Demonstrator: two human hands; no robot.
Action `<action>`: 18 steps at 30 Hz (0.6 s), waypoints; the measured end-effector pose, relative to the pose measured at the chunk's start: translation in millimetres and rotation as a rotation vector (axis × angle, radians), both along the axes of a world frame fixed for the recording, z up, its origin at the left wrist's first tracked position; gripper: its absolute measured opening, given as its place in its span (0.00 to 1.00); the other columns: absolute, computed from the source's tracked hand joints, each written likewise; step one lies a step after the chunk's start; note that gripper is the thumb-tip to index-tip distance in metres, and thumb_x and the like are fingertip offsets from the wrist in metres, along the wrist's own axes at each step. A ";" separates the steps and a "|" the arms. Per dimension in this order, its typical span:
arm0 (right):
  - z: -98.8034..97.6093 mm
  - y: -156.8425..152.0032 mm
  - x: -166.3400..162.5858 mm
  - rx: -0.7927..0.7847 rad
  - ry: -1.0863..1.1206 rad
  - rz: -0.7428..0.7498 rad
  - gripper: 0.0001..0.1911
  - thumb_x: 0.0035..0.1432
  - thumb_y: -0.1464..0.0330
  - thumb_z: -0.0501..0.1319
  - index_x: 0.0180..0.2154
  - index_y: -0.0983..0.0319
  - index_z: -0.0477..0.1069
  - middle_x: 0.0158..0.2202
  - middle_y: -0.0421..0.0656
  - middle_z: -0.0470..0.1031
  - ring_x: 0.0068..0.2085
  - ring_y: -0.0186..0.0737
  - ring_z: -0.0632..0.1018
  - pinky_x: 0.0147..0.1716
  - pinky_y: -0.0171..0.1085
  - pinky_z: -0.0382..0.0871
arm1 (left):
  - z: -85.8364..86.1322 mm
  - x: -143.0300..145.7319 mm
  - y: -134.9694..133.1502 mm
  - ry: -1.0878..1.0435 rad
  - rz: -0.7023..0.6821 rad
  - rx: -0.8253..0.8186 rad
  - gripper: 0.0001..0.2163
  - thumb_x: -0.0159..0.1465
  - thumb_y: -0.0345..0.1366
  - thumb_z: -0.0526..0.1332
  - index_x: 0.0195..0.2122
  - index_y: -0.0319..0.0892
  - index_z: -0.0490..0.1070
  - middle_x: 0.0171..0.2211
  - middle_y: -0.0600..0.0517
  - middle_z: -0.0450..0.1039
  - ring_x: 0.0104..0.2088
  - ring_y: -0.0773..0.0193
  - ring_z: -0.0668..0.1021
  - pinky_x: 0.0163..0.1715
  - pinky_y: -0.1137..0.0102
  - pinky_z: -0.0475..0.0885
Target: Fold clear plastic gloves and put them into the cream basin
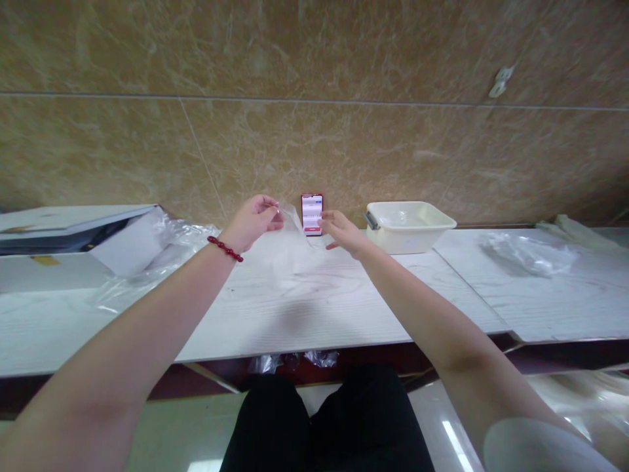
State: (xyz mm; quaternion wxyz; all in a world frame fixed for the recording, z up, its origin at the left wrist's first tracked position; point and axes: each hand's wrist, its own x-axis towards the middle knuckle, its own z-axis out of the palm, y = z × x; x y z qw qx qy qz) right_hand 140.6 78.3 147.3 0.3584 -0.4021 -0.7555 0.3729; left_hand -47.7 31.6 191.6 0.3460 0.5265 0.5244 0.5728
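My left hand (253, 219), with a red bead bracelet (225, 248) on the wrist, is raised over the white table (304, 308) and pinches the top edge of a thin clear plastic bag (289, 246). The bag hangs down between both hands and is hard to see against the table. My right hand (340, 231) reaches to the bag's other side, fingers partly spread and touching the film. Right behind the hands a phone (312, 213) with a lit screen leans upright against the marble wall.
A cream plastic basin (410, 225) stands at the back right of the hands. Crumpled clear plastic (157, 252) and flat white packages (63, 226) lie at the left. Another clear bag (528, 252) lies on the right tabletop. More plastic (295, 360) sits under the table edge.
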 end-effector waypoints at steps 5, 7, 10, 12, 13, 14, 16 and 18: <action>30.8 -33.4 -13.1 0.284 -0.133 -0.055 0.35 0.46 0.59 0.57 0.53 0.60 0.46 0.45 0.49 0.65 0.41 0.41 0.71 0.37 0.40 0.67 | 10.1 7.0 -1.4 0.178 -0.001 -0.031 0.02 0.55 0.27 0.53 0.29 0.39 0.61 0.23 0.54 0.65 0.26 0.70 0.73 0.29 0.67 0.71; 34.8 -28.2 -18.4 0.373 -0.257 -0.098 0.31 0.47 0.65 0.57 0.52 0.63 0.51 0.42 0.50 0.68 0.41 0.42 0.71 0.38 0.40 0.65 | 11.6 7.4 -0.4 0.222 -0.027 -0.054 0.02 0.55 0.28 0.54 0.29 0.40 0.62 0.24 0.54 0.66 0.27 0.68 0.73 0.28 0.68 0.71; 38.7 -0.5 -22.7 0.378 -0.437 -0.118 0.13 0.50 0.73 0.51 0.39 0.64 0.66 0.33 0.47 0.72 0.35 0.40 0.73 0.36 0.38 0.66 | 10.2 4.7 8.7 0.302 0.000 -0.110 0.03 0.54 0.30 0.54 0.30 0.42 0.63 0.26 0.54 0.67 0.29 0.67 0.73 0.26 0.71 0.69; 41.3 22.5 -23.6 0.363 -0.505 -0.144 0.09 0.49 0.75 0.51 0.30 0.65 0.69 0.30 0.46 0.72 0.32 0.40 0.74 0.34 0.37 0.66 | 6.5 2.0 21.1 0.360 0.051 -0.149 0.04 0.53 0.31 0.55 0.31 0.42 0.63 0.26 0.53 0.68 0.30 0.67 0.73 0.25 0.73 0.68; 42.7 33.1 -23.8 0.320 -0.509 -0.144 0.08 0.49 0.75 0.51 0.28 0.65 0.69 0.29 0.46 0.72 0.30 0.39 0.74 0.32 0.36 0.66 | 4.2 0.8 28.8 0.380 0.074 -0.169 0.04 0.53 0.31 0.55 0.31 0.42 0.63 0.26 0.53 0.68 0.30 0.67 0.72 0.25 0.73 0.67; 44.0 42.4 -23.8 0.273 -0.494 -0.138 0.08 0.48 0.75 0.52 0.28 0.65 0.69 0.28 0.45 0.72 0.28 0.37 0.73 0.30 0.35 0.67 | 1.7 -0.4 37.4 0.392 0.097 -0.177 0.04 0.52 0.31 0.55 0.31 0.42 0.63 0.26 0.53 0.68 0.30 0.67 0.72 0.25 0.74 0.67; 46.3 56.4 -22.9 0.232 -0.417 -0.177 0.07 0.49 0.75 0.52 0.29 0.66 0.68 0.27 0.44 0.71 0.27 0.35 0.72 0.28 0.34 0.67 | -3.0 -2.7 55.0 0.415 0.129 -0.136 0.05 0.52 0.33 0.55 0.31 0.42 0.64 0.26 0.53 0.68 0.30 0.67 0.71 0.26 0.74 0.66; 47.6 64.6 -19.1 0.269 -0.329 -0.244 0.08 0.51 0.73 0.51 0.32 0.66 0.67 0.30 0.44 0.71 0.29 0.33 0.72 0.30 0.33 0.67 | -6.6 -4.5 70.6 0.445 0.153 -0.012 0.06 0.52 0.34 0.55 0.31 0.42 0.65 0.27 0.53 0.68 0.30 0.67 0.71 0.27 0.73 0.66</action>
